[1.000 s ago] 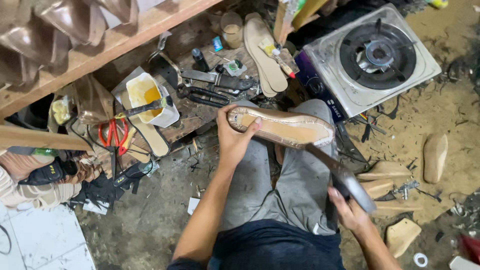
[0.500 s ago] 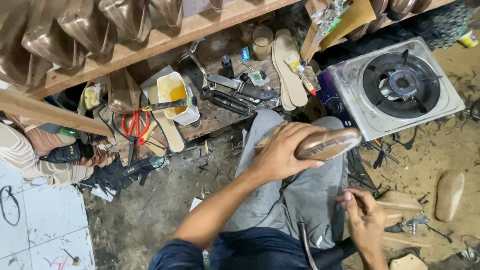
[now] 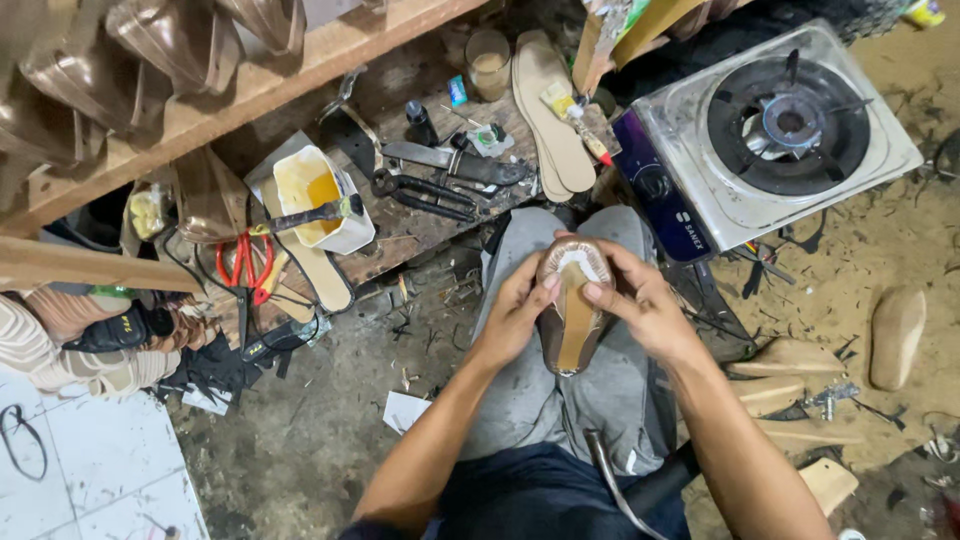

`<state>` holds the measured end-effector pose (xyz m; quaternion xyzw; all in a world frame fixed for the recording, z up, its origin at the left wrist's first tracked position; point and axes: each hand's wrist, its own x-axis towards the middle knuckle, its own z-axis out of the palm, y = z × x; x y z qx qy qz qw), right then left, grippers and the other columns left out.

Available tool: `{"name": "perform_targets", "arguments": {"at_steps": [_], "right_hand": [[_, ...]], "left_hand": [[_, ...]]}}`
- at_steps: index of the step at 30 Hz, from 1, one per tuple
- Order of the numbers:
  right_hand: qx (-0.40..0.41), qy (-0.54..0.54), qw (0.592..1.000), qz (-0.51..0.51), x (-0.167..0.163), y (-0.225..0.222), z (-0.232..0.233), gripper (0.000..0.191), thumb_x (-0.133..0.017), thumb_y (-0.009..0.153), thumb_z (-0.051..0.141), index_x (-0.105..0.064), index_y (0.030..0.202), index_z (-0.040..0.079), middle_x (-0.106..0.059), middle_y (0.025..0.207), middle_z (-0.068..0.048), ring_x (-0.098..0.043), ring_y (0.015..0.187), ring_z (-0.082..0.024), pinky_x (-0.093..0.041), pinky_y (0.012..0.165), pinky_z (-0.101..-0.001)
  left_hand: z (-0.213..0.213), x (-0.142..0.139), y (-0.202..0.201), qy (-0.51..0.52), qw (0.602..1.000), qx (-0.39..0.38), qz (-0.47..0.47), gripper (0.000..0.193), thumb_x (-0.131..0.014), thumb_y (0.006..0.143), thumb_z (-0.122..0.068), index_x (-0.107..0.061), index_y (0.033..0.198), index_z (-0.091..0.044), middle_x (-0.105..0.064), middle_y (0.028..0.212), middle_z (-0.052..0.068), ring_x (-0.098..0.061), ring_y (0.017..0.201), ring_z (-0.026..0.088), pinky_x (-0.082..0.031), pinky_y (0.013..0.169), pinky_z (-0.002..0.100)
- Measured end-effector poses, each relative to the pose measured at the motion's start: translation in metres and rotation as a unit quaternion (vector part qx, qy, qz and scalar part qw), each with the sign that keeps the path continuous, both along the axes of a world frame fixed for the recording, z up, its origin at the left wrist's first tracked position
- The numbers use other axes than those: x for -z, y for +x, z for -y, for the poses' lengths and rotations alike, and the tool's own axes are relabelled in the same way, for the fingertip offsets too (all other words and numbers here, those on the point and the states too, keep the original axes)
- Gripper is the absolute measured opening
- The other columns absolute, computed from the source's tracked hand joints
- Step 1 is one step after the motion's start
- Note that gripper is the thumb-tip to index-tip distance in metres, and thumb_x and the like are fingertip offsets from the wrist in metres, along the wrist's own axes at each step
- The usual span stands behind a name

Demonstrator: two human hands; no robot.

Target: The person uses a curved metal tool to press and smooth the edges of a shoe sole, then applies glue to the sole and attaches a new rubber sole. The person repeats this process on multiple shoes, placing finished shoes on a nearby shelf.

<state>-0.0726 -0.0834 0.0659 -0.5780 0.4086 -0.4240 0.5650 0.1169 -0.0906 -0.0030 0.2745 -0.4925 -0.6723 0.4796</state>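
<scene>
Over the lap, a shoe (image 3: 572,305) is clasped by the left hand (image 3: 515,320) and right hand (image 3: 645,305); a gas stove (image 3: 770,130) and a tool-strewn board (image 3: 440,190) crowd the front.

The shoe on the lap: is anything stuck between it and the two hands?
Nothing visible is. The left hand and the right hand both touch the shoe directly, bare fingers pressing its front edge from either side. It rests over the knees, with no tool or cloth in between.
</scene>
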Motion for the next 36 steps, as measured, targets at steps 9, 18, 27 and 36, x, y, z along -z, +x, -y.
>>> {"name": "perform_targets", "arguments": {"at_steps": [9, 18, 27, 36], "right_hand": [[0.091, 0.024, 0.995, 0.012, 0.0, 0.007, 0.003, 0.037, -0.06, 0.103, 0.021, -0.066, 0.132, -0.002, -0.071, 0.132, -0.012, -0.066, 0.12, -0.019, -0.049, 0.107, -0.033], [0.03, 0.117, 0.988, 0.1, 0.001, 0.007, -0.002, 0.043, -0.055, 0.093, 0.02, -0.066, 0.126, -0.006, -0.072, 0.127, -0.015, -0.067, 0.118, -0.022, -0.047, 0.108, -0.0334], [0.076, 0.095, 0.986, 0.11, -0.005, 0.018, -0.013, 0.05, -0.051, 0.085, 0.017, -0.069, 0.12, -0.013, -0.073, 0.127, -0.025, -0.07, 0.116, -0.029, -0.049, 0.11, -0.0367], [0.256, -0.203, 0.944, -0.04, -0.073, 0.03, -0.064, 0.034, -0.064, 0.09, -0.008, -0.057, 0.124, -0.005, -0.055, 0.122, -0.013, -0.057, 0.107, -0.015, -0.048, 0.099, -0.0257]], "left_hand": [[0.0, -0.01, -0.019, 0.024, 0.998, -0.027, 0.047, 0.03, -0.057, 0.107, -0.015, -0.061, 0.133, 0.0, -0.066, 0.111, 0.001, -0.059, 0.102, 0.007, -0.049, 0.089, 0.023], [-0.022, -0.007, -0.017, 0.005, 0.989, -0.103, 0.103, 0.025, -0.061, 0.104, -0.016, -0.064, 0.126, -0.003, -0.067, 0.095, -0.004, -0.058, 0.087, 0.002, -0.05, 0.076, 0.022], [-0.039, -0.036, -0.021, 0.015, 0.974, -0.137, 0.181, 0.029, -0.064, 0.1, -0.015, -0.065, 0.127, -0.003, -0.072, 0.095, 0.006, -0.064, 0.084, 0.01, -0.052, 0.075, 0.029], [-0.054, -0.11, -0.006, -0.191, 0.945, -0.234, 0.123, 0.036, -0.06, 0.107, -0.016, -0.057, 0.14, -0.001, -0.067, 0.133, 0.016, -0.066, 0.126, 0.029, -0.047, 0.117, 0.037]]}}
